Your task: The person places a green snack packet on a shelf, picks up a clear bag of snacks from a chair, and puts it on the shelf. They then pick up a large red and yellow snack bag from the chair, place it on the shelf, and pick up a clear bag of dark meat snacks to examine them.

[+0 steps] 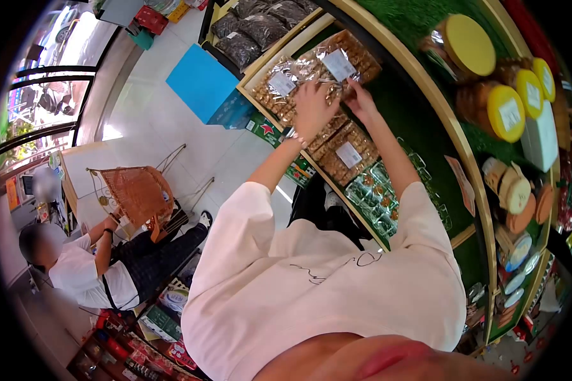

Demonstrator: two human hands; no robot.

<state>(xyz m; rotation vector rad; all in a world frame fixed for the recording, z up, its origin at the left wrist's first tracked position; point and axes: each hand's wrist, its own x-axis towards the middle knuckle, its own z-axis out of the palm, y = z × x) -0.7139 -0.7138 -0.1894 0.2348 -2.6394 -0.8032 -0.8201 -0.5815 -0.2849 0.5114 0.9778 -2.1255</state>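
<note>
My left hand [314, 109] lies over a clear plastic pack of brown nut-like pieces [278, 105], its fingers spread on the film. At the near corner of a neighbouring labelled snack pack [356, 54], my right hand [361, 101] has its fingers and thumb closed around the edge. Part of the film between the hands is hidden by my fingers. Closer to my body sit more brown snack packs [344, 154], one with a white label. Beside them are clear plastic packs with small orange pieces [378, 193].
The wooden display shelf [419, 82] has green lining and a raised rim. Dark bagged goods [260, 32] lie at its far end. Yellow-lidded jars [470, 44] stand to the right. A blue box [203, 82] is on the left. A seated person [95, 270] holds a woven basket [136, 190].
</note>
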